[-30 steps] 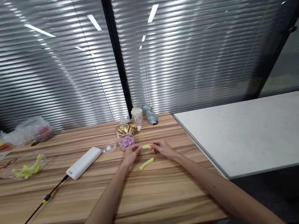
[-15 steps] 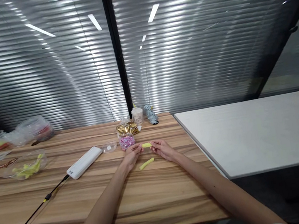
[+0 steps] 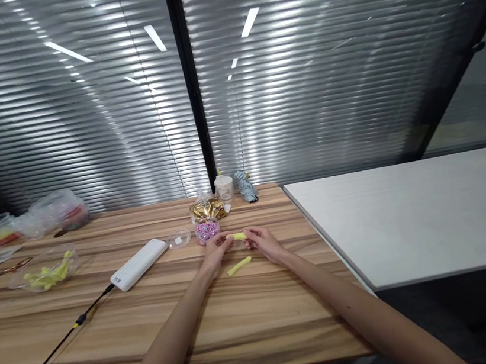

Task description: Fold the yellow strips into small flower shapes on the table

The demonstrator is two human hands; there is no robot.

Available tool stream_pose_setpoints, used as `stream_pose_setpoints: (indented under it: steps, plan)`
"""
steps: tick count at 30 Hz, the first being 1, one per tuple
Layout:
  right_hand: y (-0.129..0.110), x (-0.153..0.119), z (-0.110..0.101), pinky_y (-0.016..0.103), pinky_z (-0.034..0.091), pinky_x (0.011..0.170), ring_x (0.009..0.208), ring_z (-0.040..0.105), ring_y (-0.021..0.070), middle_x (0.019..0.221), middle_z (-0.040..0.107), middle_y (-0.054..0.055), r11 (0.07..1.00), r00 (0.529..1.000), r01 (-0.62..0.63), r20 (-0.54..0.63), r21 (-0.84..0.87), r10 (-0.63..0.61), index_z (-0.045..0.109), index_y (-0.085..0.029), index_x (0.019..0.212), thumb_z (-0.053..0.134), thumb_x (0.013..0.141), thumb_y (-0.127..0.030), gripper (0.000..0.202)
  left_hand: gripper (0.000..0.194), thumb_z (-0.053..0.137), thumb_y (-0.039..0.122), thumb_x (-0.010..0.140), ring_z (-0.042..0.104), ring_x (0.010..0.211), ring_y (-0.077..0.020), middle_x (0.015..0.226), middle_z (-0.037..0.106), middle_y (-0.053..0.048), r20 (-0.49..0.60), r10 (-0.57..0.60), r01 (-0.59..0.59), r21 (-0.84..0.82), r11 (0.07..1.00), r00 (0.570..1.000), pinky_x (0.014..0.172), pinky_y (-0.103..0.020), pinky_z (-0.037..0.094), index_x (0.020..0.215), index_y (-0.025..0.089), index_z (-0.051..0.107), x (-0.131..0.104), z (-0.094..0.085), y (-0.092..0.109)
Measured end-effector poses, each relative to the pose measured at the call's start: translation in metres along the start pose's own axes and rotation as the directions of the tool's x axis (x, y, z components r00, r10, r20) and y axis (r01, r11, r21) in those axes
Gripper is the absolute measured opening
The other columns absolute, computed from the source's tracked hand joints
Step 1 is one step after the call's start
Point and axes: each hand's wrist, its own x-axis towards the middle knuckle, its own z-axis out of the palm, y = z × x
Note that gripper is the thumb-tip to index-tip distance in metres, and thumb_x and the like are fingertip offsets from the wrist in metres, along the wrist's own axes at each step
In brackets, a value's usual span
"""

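Note:
Between my two hands, a short yellow strip (image 3: 239, 236) is held level just above the table. My left hand (image 3: 217, 251) pinches its left end, and my right hand (image 3: 263, 243) grips the right end. What the strip is made of is too small to tell. Below it on the wood lies a second yellow strip (image 3: 239, 266), slightly bent, touched by neither hand. Close behind my left hand stands a round clear tub (image 3: 207, 230) full of pink and purple small loops or bands.
A clear lid (image 3: 179, 239) and a white power strip (image 3: 139, 264) with a black cable lie to the left. Farther left are a clear tray (image 3: 19, 283) of yellow pieces and scissors (image 3: 10, 269). A gold packet (image 3: 208, 209), a white cup (image 3: 225, 189) and a grey-blue pouch (image 3: 246, 187) stand behind.
Both hands keep hold of the same yellow strip, with only a slight shift of the fingers. The view has moved a little; the other things lie as before.

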Motion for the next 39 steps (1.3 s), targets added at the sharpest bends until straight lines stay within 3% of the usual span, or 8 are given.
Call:
stream_pose_setpoints:
  steps: [7,12,19,25,31,39]
  plan:
    - [0.003,0.001,-0.003,0.026,0.046,0.061,0.061,0.055,0.0115,0.08,0.062,0.003,0.99,0.995,0.091,-0.032,-0.105,-0.095,0.06,-0.015,0.09,0.069,0.059,-0.036,0.038,0.041,0.074,0.034,0.055,0.058,0.066,-0.0126,0.079,0.065,-0.007,0.006,-0.04,0.04,-0.03,0.999,0.999,0.068,-0.027,0.047,0.088,0.011,0.063,0.0,-0.001,0.001]
    - [0.005,0.004,-0.006,0.027,0.047,0.057,0.055,0.057,0.0129,0.068,0.062,0.002,0.989,0.991,0.091,-0.084,-0.119,-0.102,0.06,-0.014,0.083,0.068,0.059,-0.037,0.034,0.039,0.075,0.029,0.053,0.058,0.065,-0.0119,0.077,0.065,-0.007,0.025,-0.094,0.096,-0.081,0.992,0.995,0.069,-0.026,0.047,0.087,0.012,0.064,-0.003,0.002,0.006]
    - [0.004,0.005,-0.008,0.028,0.048,0.058,0.053,0.057,0.0124,0.064,0.062,0.001,0.997,0.99,0.067,-0.12,-0.037,-0.071,0.061,-0.014,0.076,0.071,0.055,-0.04,0.035,0.04,0.057,0.048,0.07,0.06,0.065,-0.0128,0.08,0.064,-0.009,0.036,-0.136,0.14,-0.195,0.971,0.99,0.066,-0.026,0.049,0.084,0.011,0.063,0.0,-0.001,0.011]
    - [0.007,0.007,-0.013,0.025,0.046,0.055,0.053,0.057,0.0118,0.061,0.062,0.002,0.998,0.988,0.039,-0.154,0.041,-0.032,0.062,-0.014,0.076,0.071,0.057,-0.037,0.031,0.038,0.07,0.039,0.06,0.058,0.069,-0.0107,0.085,0.064,-0.007,0.03,-0.066,0.069,-0.107,0.992,0.997,0.069,-0.024,0.047,0.086,0.013,0.064,0.003,-0.005,0.005]
    - [0.005,0.007,-0.013,0.024,0.045,0.054,0.053,0.056,0.0106,0.062,0.062,0.001,0.995,0.987,0.027,-0.161,0.093,-0.012,0.062,-0.015,0.075,0.072,0.056,-0.036,0.029,0.049,0.077,0.025,0.049,0.059,0.077,-0.0136,0.087,0.065,-0.007,0.042,-0.018,0.018,0.002,1.0,0.999,0.077,-0.028,0.045,0.095,0.014,0.062,0.0,-0.004,0.006]
    - [0.0,0.005,-0.009,0.023,0.044,0.053,0.052,0.055,0.0098,0.062,0.061,0.0,0.994,0.985,0.015,-0.171,0.105,0.003,0.062,-0.014,0.072,0.074,0.053,-0.036,0.031,0.05,0.077,0.024,0.051,0.059,0.081,-0.0154,0.09,0.064,-0.009,0.083,-0.012,0.01,0.02,1.0,0.996,0.075,-0.027,0.046,0.097,0.013,0.061,0.001,-0.005,0.005]
